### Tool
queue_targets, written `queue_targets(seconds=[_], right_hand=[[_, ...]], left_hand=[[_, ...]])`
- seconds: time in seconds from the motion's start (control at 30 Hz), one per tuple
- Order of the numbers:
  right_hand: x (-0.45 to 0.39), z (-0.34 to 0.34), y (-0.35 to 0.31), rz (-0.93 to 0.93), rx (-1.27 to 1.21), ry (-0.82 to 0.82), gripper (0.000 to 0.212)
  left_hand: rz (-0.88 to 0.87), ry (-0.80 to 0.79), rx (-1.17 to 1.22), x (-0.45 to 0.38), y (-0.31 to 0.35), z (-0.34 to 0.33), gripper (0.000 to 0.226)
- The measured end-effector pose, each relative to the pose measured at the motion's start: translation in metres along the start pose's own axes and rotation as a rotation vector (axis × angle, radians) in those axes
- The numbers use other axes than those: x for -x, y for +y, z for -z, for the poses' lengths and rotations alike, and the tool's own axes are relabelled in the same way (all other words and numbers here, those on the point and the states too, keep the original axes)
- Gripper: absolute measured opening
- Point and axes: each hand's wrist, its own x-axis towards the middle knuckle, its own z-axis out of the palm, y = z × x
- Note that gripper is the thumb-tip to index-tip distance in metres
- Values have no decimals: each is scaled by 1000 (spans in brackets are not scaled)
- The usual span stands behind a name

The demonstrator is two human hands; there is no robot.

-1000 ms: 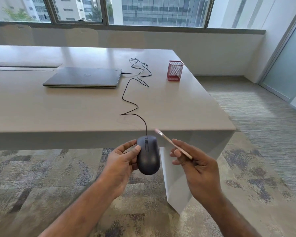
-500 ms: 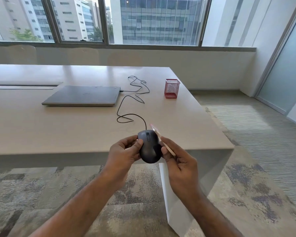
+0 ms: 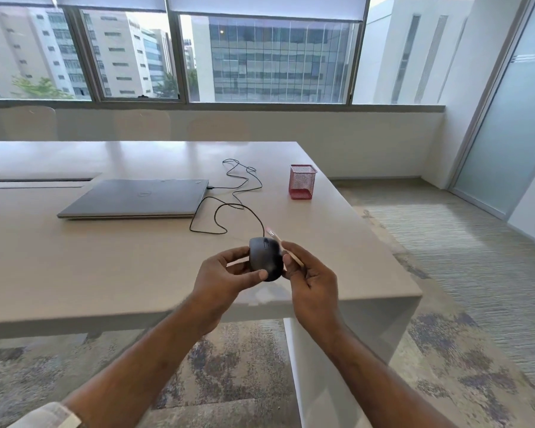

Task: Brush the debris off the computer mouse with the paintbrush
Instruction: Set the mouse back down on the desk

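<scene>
mouse (image 3: pixel 265 258): matt plastic | pen holder (image 3: pixel 302 181): metal mesh | table (image 3: pixel 74 257): smooth

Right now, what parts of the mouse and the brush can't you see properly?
Only the head view exists.
- Paintbrush: its bristle end near the mouse is motion-blurred; the handle's lower part is hidden inside the right hand.
- Debris on the mouse: too small to see.
- Mouse's underside and left edge: covered by the left hand and its fingers.
- Brush touching the mouse or not: cannot tell.
- Inside of the red mesh cup: too far away.

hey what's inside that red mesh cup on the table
Nothing shows inside the red mesh cup; its far wall shows through the open top. Its bottom is screened by the mesh, so small items there cannot be ruled out.
</scene>
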Motion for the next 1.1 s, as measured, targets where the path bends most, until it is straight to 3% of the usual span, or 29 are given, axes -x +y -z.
queue_targets(seconds=[0.13,0.5,1.1], right_hand=[[-20,-5,14,-2,50,-16,32],[-62,-12,43,-71,163,-132,33],[-77,-16,57,-68,327,-200,34]], left_hand=[[-13,55,-91,-20,-3,-1,65],[31,136,-414,-76,-18,7,69],[-68,71,-932,-98,-20,9,71]])
